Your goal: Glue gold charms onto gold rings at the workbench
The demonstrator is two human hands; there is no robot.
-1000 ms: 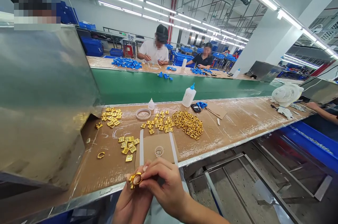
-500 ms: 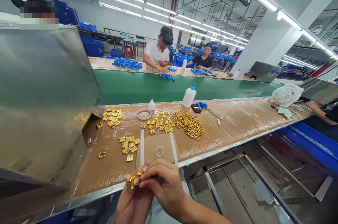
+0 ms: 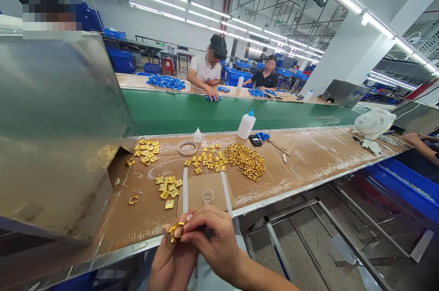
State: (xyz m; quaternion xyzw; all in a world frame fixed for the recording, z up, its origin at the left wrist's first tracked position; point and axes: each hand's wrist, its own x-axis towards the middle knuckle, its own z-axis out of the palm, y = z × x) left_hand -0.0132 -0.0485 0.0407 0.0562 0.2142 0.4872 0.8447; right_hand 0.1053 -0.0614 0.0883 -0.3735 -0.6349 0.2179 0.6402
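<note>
At the front edge of the bench, my left hand (image 3: 174, 261) pinches a gold ring (image 3: 176, 232) with a squarish gold piece on its left side. My right hand (image 3: 214, 240) is closed on the right side of the same ring with thumb and fingertips. Just beyond my hands, a small clear cup (image 3: 207, 196) stands on a cardboard sheet (image 3: 195, 186) with white strips. Loose square gold pieces (image 3: 168, 186) lie to the left of the sheet, and one gold ring (image 3: 133, 200) lies apart. A heap of gold rings (image 3: 245, 161) is behind it on the right.
A metal box (image 3: 61, 135) blocks the left side. Along the bench's back are a tape roll (image 3: 187, 147), a small dropper bottle (image 3: 197, 135), a larger bottle (image 3: 246, 125) and a white fan (image 3: 373, 122). Beyond the green conveyor (image 3: 171, 110), two people work on blue pieces.
My hands and the ring stay almost in place. Across the conveyor, a co-worker's hand has moved down onto the blue pieces on the belt.
</note>
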